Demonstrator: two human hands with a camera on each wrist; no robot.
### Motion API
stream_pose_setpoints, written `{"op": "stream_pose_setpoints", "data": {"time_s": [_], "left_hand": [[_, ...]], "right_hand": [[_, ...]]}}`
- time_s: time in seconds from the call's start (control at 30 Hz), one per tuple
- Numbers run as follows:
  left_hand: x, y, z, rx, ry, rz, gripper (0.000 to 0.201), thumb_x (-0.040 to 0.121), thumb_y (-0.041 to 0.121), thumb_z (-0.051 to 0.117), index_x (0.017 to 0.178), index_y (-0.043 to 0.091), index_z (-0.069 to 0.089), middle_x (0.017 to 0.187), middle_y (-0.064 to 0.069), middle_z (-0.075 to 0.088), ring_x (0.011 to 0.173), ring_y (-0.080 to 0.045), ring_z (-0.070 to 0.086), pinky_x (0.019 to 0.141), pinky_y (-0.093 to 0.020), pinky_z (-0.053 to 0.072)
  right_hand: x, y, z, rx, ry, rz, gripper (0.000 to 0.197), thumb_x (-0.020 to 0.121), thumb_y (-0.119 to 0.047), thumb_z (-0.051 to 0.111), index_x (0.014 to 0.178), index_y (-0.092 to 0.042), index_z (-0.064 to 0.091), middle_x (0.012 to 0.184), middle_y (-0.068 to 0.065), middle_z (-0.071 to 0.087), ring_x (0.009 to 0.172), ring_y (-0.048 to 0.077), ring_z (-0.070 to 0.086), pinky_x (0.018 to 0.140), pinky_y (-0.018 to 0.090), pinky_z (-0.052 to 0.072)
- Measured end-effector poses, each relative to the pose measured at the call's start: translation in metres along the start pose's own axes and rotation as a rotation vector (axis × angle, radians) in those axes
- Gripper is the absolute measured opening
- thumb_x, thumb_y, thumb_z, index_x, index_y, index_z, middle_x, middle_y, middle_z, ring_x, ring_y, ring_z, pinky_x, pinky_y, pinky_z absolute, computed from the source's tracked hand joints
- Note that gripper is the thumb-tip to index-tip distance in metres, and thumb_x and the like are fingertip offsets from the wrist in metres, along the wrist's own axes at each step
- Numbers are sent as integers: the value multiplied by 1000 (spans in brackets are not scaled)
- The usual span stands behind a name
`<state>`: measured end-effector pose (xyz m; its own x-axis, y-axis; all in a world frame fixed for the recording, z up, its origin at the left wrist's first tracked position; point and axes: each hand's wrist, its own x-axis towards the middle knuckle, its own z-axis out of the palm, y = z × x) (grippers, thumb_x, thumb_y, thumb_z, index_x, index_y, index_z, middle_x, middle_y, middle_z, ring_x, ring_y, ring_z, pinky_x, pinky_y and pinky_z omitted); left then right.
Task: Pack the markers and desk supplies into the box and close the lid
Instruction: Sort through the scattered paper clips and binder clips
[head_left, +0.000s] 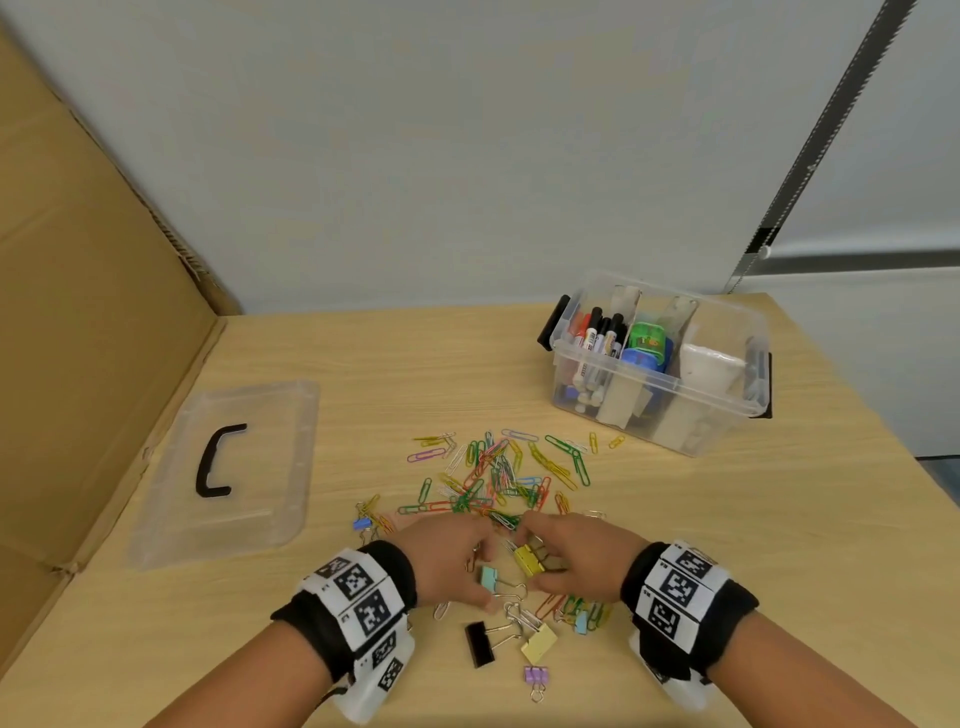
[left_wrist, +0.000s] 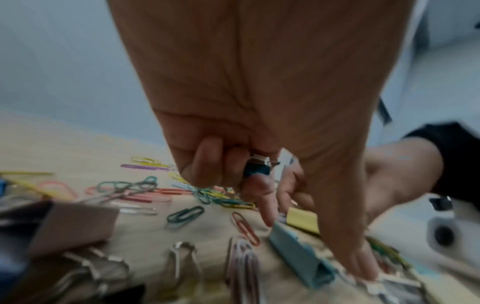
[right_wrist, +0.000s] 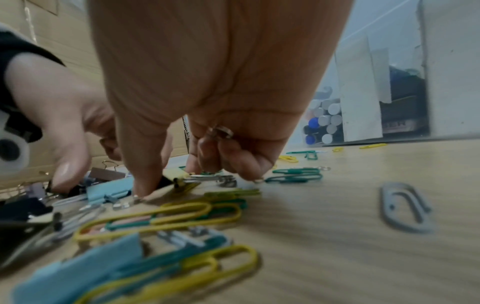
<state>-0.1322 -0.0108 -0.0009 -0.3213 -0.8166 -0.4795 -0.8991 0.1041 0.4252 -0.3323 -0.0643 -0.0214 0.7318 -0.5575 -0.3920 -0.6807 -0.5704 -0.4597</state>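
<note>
Both hands work low over a scatter of binder clips at the table's front. My left hand (head_left: 480, 574) curls its fingers round a small blue binder clip (left_wrist: 255, 169), and its thumb reaches down beside a pale teal binder clip (head_left: 488, 578) (left_wrist: 298, 248). My right hand (head_left: 543, 564) pinches a yellow binder clip (head_left: 530, 560) (right_wrist: 179, 173), with a silver wire handle (right_wrist: 221, 131) tucked under its curled fingers. A heap of coloured paper clips (head_left: 498, 473) lies beyond the hands. The clear box (head_left: 727, 410) stands open at the back right, holding markers (head_left: 597, 338).
The clear lid (head_left: 270, 415) with a black handle lies flat on the left. A cardboard wall (head_left: 78, 312) rises along the left side. A black binder clip (head_left: 479, 644), a pale yellow one (head_left: 540, 643) and a purple one (head_left: 536, 675) lie near the front edge.
</note>
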Motion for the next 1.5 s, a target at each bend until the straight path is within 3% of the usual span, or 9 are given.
{"op": "stream_pose_setpoints", "data": {"time_s": [0.17, 0.4, 0.53, 0.73, 0.97, 1.13, 1.27, 1.37, 1.5], "left_hand": [[4, -1, 9, 57, -18, 17, 44, 75, 36, 73, 110, 23, 50, 108, 0, 55, 87, -15, 50, 73, -30, 41], [1, -5, 2, 33, 80, -15, 39, 81, 37, 67, 113, 21, 52, 88, 9, 47, 82, -12, 47, 64, -24, 35], [-2, -15, -4, -65, 133, -38, 36, 81, 39, 67, 110, 24, 52, 79, 12, 46, 71, -8, 45, 56, -18, 33], [0, -26, -17, -266, 279, -50, 27, 80, 36, 69, 102, 26, 55, 72, 10, 50, 58, -5, 41, 54, -18, 33], [15, -18, -38, -384, 418, -38, 25, 82, 33, 69, 100, 26, 53, 69, 8, 45, 57, -7, 38, 53, -19, 29], [30, -2, -44, -395, 447, -40, 25, 80, 37, 70, 97, 29, 54, 69, 7, 45, 56, -6, 37, 53, -19, 30], [38, 12, -39, -423, 426, -27, 24, 80, 35, 71, 97, 29, 55, 71, 5, 46, 57, -7, 41, 54, -16, 38], [41, 16, -33, -403, 422, -50, 23, 79, 37, 70, 95, 35, 54, 73, 5, 48, 61, -7, 43, 57, -22, 40], [38, 24, -30, -394, 443, -54, 22, 82, 34, 69, 96, 35, 52, 71, 10, 47, 58, -4, 41, 52, -14, 34]], "right_hand": [[-1, 3, -6, 177, 81, -3, 33, 87, -38, 60, 114, -22, 50, 68, -11, 43, 59, 3, 39, 57, 21, 35], [-3, 9, -33, 644, 211, 51, 33, 80, -49, 51, 87, -18, 57, 65, -9, 45, 57, 6, 42, 60, 23, 37], [-1, 13, -46, 1221, 195, 163, 36, 95, -39, 38, 69, -16, 46, 58, 0, 35, 49, 14, 29, 52, 29, 27], [-14, 16, -61, 1733, 204, 33, 44, 93, -45, 33, 92, -7, 55, 71, 7, 48, 48, 13, 31, 39, 23, 19], [-46, 41, -148, 1593, 584, 77, 31, 100, -30, 38, 104, -6, 57, 70, 1, 52, 49, 9, 38, 35, 18, 28], [-43, 91, -207, 1498, 863, 418, 20, 98, -15, 37, 89, -7, 53, 70, 6, 50, 50, 12, 38, 36, 18, 32], [-28, 124, -225, 1423, 853, 577, 13, 95, -12, 46, 83, -9, 47, 90, 12, 48, 80, 21, 51, 72, 32, 53], [-19, 141, -229, 1270, 764, 593, 8, 84, -16, 55, 85, -14, 48, 112, 13, 39, 101, 28, 44, 96, 49, 48], [-23, 141, -228, 1070, 768, 581, 51, 83, -15, 53, 132, -2, 46, 133, 22, 43, 122, 37, 46, 101, 47, 44]]}}
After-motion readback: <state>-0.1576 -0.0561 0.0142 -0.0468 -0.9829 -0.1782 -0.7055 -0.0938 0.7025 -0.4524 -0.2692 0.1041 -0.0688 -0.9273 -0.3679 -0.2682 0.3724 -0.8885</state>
